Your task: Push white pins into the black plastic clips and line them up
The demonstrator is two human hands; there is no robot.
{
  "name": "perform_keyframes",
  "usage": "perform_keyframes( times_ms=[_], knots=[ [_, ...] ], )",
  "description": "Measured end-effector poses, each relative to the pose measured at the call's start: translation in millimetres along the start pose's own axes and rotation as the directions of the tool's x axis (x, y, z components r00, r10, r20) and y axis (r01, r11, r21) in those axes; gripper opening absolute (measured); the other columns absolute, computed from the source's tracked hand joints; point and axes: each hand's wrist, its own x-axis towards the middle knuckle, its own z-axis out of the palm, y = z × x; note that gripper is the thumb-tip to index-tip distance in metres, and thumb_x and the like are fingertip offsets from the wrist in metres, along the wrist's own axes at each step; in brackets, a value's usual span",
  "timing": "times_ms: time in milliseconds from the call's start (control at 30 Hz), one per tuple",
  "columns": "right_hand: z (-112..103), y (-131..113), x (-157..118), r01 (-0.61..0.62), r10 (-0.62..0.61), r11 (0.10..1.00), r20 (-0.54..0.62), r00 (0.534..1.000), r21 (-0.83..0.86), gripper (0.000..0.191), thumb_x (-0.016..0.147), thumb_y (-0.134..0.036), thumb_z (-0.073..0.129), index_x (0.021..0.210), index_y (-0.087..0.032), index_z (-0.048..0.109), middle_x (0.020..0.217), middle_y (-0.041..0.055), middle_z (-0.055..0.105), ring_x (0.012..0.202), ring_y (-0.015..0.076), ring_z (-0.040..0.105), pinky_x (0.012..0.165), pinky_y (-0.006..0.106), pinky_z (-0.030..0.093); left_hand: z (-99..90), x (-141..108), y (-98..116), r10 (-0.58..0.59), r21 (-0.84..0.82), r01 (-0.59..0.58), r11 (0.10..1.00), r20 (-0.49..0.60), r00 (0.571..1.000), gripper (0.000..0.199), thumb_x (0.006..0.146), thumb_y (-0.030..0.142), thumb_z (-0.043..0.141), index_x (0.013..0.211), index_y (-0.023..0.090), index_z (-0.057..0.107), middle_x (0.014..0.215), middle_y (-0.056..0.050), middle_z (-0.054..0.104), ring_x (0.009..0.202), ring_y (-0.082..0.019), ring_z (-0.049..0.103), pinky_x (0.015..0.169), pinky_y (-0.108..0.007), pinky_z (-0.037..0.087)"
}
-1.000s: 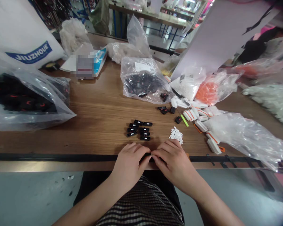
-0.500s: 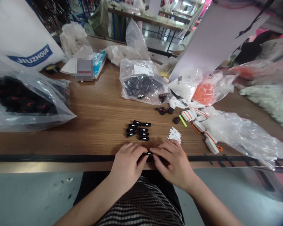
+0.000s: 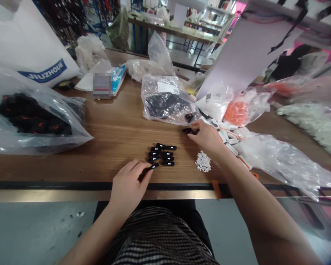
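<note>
Between the thumb and fingers of my left hand (image 3: 131, 180) is a small black plastic piece (image 3: 154, 166) with two white dots, held low over the table beside a cluster. That cluster has several similar black pieces (image 3: 168, 158) in two rough columns, white dots facing up. Farther away, my right hand (image 3: 205, 137) has its thumb and fingers closed around a black plastic part (image 3: 194, 131) among loose black parts; the fingers partly cover it. A small pile of white pegs (image 3: 203, 162) lies closer to me, left of the right forearm.
A clear bag of black parts (image 3: 168, 105) lies beyond the right hand. White-and-orange casings (image 3: 231, 138) and a clear plastic bag (image 3: 281, 158) spread to the right. At left stands a large open bag of black parts (image 3: 35, 117). The table's front edge (image 3: 71, 186) is near me.
My hands were together at the table edge on one black piece. The left has carried it left and forward to the cluster; the right has let go and reached forward to the loose black parts.
</note>
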Motion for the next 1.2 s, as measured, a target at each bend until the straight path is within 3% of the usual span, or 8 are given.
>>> perform_keyframes(
  times_ms=[167,267,433,567,633,733,1100,1200],
  knots=[
    [7,-4,-3,-0.023,0.025,0.998,0.023,0.999,-0.064,0.042,0.076,-0.029,0.065,0.116,-0.017,0.058,0.101,0.0101,0.075,0.084,0.027,0.068,0.071,0.036,0.045,-1.5,0,0,-0.006,-0.023,0.006,1.0,0.003,1.0,0.008,0.094,0.027,0.061,0.1,0.022,0.065,0.094,-0.001,0.068,0.085,-0.02,0.064,0.076,-0.035,0.051],
    [0,-7,-27,-0.005,0.006,1.0,0.018,1.0,-0.022,0.04,0.075,-0.029,0.066,0.113,-0.018,0.058,0.098,0.0084,0.074,0.08,0.0245,0.068,0.07,0.035,0.046,-4.7,-1,2,0.026,-0.061,-0.034,0.998,-0.123,0.992,0.011,0.092,0.028,0.066,0.101,0.022,0.066,0.101,-0.003,0.068,0.095,-0.021,0.064,0.085,-0.038,0.051],
    [-25,-18,-97,0.027,-0.06,0.862,0.049,0.997,0.506,0.042,0.077,-0.031,0.072,0.112,-0.023,0.051,0.103,0.0044,0.07,0.067,0.0135,0.06,0.067,0.03,0.05,-6.9,-8,17,0.182,-0.158,-0.236,0.959,-0.297,0.937,0.019,0.088,0.014,0.069,0.104,0.022,0.067,0.105,-0.003,0.068,0.096,-0.019,0.064,0.088,-0.037,0.052],
    [-27,-32,-148,-0.064,-0.199,0.598,0.225,0.954,0.799,0.042,0.08,-0.023,0.071,0.116,-0.025,0.05,0.106,0.0049,0.068,0.074,0.0132,0.057,0.071,0.03,0.052,0.9,-6,38,0.279,-0.375,-0.264,0.888,-0.016,0.96,0.032,0.09,0.016,0.068,0.121,0.026,0.063,0.123,-0.005,0.064,0.112,-0.021,0.061,0.096,-0.039,0.052],
    [-19,-37,-163,-0.107,-0.241,0.467,0.243,0.94,0.878,0.043,0.08,-0.021,0.071,0.118,-0.026,0.049,0.103,0.0035,0.066,0.073,0.0123,0.054,0.068,0.028,0.051,6.9,-2,45,0.359,-0.482,-0.253,0.839,0.139,0.923,0.038,0.092,0.015,0.065,0.127,0.029,0.061,0.129,-0.005,0.062,0.117,-0.021,0.059,0.101,-0.04,0.051],
    [-6,-37,-173,-0.139,-0.255,0.316,0.225,0.94,0.939,0.043,0.083,-0.025,0.072,0.119,-0.028,0.049,0.102,0.0019,0.065,0.071,0.0112,0.051,0.065,0.026,0.049,14.4,1,48,0.409,-0.576,-0.238,0.782,0.186,0.893,0.038,0.093,0.013,0.062,0.126,0.031,0.063,0.128,-0.004,0.064,0.116,-0.02,0.06,0.1,-0.041,0.052],
    [12,-26,-179,-0.171,-0.195,0.129,0.194,0.961,0.977,0.046,0.081,-0.043,0.075,0.118,-0.028,0.054,0.091,0.0007,0.067,0.065,0.0113,0.049,0.059,0.025,0.044,16.8,2,49,0.412,-0.665,-0.119,0.737,0.302,0.86,0.038,0.098,0.018,0.057,0.133,0.033,0.06,0.131,-0.005,0.061,0.118,-0.02,0.059,0.102,-0.041,0.052],
    [11,-27,-180,-0.178,-0.186,0.183,0.212,0.959,0.967,0.043,0.079,-0.048,0.075,0.113,-0.027,0.059,0.09,0.0018,0.069,0.063,0.0117,0.051,0.057,0.026,0.045,18.3,3,47,0.402,-0.69,-0.122,0.714,0.261,0.878,0.033,0.096,0.017,0.06,0.125,0.03,0.066,0.124,-0.006,0.065,0.113,-0.02,0.062,0.097,-0.04,0.054]
  ],
)
